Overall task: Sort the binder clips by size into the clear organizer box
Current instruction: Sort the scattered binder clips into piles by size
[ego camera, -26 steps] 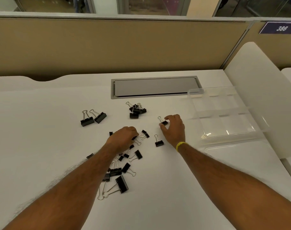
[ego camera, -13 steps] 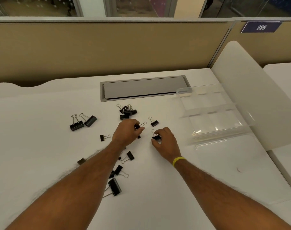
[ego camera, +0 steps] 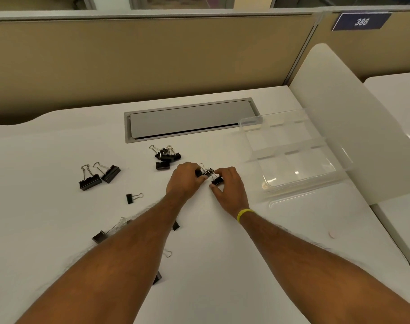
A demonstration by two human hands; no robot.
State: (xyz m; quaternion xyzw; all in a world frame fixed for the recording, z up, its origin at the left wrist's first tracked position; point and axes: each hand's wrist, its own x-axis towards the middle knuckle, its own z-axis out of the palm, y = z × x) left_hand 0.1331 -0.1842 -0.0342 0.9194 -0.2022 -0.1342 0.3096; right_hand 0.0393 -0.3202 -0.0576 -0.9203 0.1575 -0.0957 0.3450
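Black binder clips lie scattered on the white desk. My left hand (ego camera: 185, 181) pinches a small clip (ego camera: 202, 172) at the desk's middle. Right beside it, my right hand (ego camera: 229, 187) pinches another small clip (ego camera: 217, 181); the two hands almost touch. Two large clips (ego camera: 99, 177) lie at the left, a cluster of medium clips (ego camera: 165, 156) behind my hands, and one small clip (ego camera: 132, 198) lies alone. More clips are partly hidden under my left forearm. The clear organizer box (ego camera: 290, 155) stands open to the right, its compartments holding nothing I can see.
A grey cable hatch (ego camera: 190, 119) is set into the desk behind the clips. A white curved divider (ego camera: 339, 118) rises right of the box. The box's clear lid (ego camera: 299, 202) lies flat in front of it. A beige partition closes off the back.
Both hands have come together at the desk's middle, each now pinching a small clip. The left hand moved forward and right, clearing the small lone clip at the left.
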